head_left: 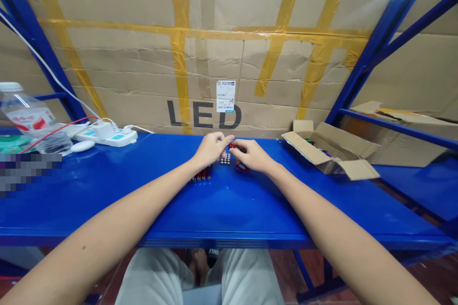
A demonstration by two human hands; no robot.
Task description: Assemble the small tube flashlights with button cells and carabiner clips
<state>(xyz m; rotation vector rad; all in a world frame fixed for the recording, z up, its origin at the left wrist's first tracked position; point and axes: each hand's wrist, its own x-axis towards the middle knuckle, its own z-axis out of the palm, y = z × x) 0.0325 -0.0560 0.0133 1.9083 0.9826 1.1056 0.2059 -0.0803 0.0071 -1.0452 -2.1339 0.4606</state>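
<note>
My left hand [212, 147] and my right hand [251, 155] meet over the middle of the blue table. Between their fingertips is a small red metallic tube [232, 146], partly covered by the fingers. Both hands are closed around its ends. Just below them, several small silver round pieces [225, 159], like button cells, stand in a tight block. Several slim dark red and purple metal tubes [204, 174] lie side by side beneath my left wrist, partly hidden. Under my right hand lie more dark red and purple pieces [242, 167], too covered to make out.
An open cardboard box [331, 150] with small coloured items stands at the right of the blue table [236, 209]. On the left are a white power strip [116, 137], a plastic bottle [34, 119] and red and white cables. A large taped carton [143, 71] closes off the back.
</note>
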